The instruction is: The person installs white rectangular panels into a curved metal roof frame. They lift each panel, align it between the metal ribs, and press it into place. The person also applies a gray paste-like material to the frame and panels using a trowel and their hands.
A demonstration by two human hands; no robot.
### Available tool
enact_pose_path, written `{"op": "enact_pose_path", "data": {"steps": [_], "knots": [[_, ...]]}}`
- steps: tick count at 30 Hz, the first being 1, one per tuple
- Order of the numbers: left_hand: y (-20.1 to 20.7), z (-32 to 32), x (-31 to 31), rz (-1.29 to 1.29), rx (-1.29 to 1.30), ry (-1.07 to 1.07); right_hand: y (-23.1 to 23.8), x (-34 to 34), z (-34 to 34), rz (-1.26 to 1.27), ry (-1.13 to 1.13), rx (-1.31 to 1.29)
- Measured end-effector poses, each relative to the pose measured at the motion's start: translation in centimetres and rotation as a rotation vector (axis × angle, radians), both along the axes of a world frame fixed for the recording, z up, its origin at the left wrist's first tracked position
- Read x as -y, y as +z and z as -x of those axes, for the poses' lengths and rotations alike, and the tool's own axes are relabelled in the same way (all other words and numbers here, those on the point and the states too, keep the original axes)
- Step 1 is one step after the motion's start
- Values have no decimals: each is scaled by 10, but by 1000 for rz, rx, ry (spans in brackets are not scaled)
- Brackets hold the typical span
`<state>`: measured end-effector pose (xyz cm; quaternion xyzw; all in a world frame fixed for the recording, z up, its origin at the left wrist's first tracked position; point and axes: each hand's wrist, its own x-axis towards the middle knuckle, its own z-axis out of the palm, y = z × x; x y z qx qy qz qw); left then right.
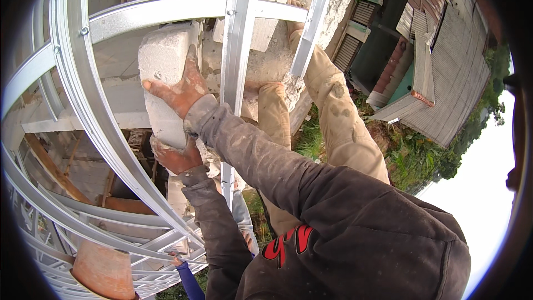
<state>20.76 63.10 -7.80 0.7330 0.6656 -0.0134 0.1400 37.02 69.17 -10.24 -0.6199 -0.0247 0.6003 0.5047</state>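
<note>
A pale, rough-faced concrete block [164, 114] lies at the wall's edge, just left of a bright metal upright. My right hand [180, 89] grips its upper part, thumb and fingers spread across the surface. Around the lower end, my left hand [176, 158] is closed, with some of its fingers hidden behind the block. Both hands and the dark sleeves are dusty. The metal upright [236, 50] stands between the block and my legs, and my right forearm passes across it.
Silver metal framing [83, 66] curves along the left side. Rough masonry [211, 69] carries a flat pale slab [266, 22] near my feet. Low at the left, another person's blue sleeve [189, 280] shows beside an orange-brown curved piece [102, 269]. Grass and corrugated roofs [449, 72] lie far below right.
</note>
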Motion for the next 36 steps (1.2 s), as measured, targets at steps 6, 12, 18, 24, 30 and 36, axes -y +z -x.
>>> {"op": "enact_pose_path", "data": {"steps": [6,12,18,24,30,36], "knots": [[1,-4,-4,0,-125,-29,-4,-1,0,-6,7,-33],[4,-14,-6,141,-205,79,-7,4,2,32,37,35],[7,-31,-3,251,-369,134,-11,2,1,-23,-41,72],[3,-23,5,178,-470,54,78,13,-6,-371,60,684],[-1,-24,8,42,-337,99,49,-48,-22,-577,503,657],[1,-30,-8,294,29,433,50,-39,-18,-738,297,596]]}}
